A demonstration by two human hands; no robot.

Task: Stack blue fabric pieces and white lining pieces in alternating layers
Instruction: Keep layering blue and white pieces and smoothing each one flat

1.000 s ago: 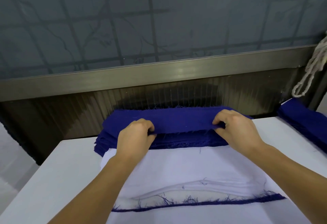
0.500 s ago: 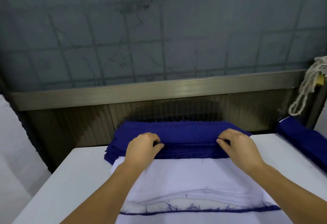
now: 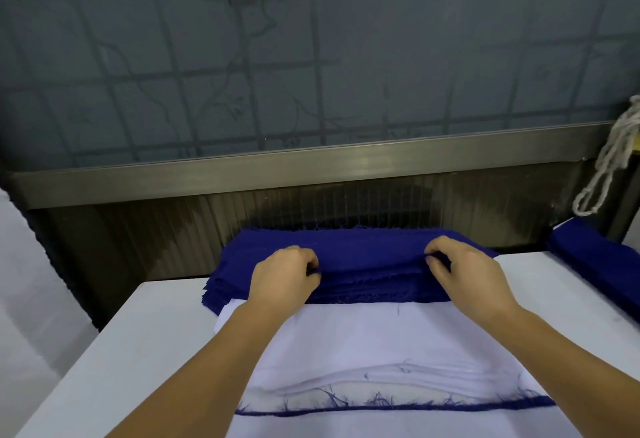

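Observation:
A pile of blue fabric pieces [image 3: 367,257] lies at the far edge of the white table [image 3: 145,340]. My left hand [image 3: 282,276] pinches the near edge of the top blue piece on its left side. My right hand [image 3: 464,273] pinches the same edge on its right side. In front of the pile lies the layered stack with a white lining piece [image 3: 374,344] on top. A frayed blue edge [image 3: 398,407] shows under the lining near me.
A second pile of blue fabric [image 3: 599,261] sits at the table's right edge. A white cord [image 3: 604,164] hangs at the far right. Behind the table runs a metal rail [image 3: 311,167] below a dark tiled wall.
The view has tilted and the scene sits lower in frame. Both hands stay at the near edge of the top blue piece, fingers tightening on it.

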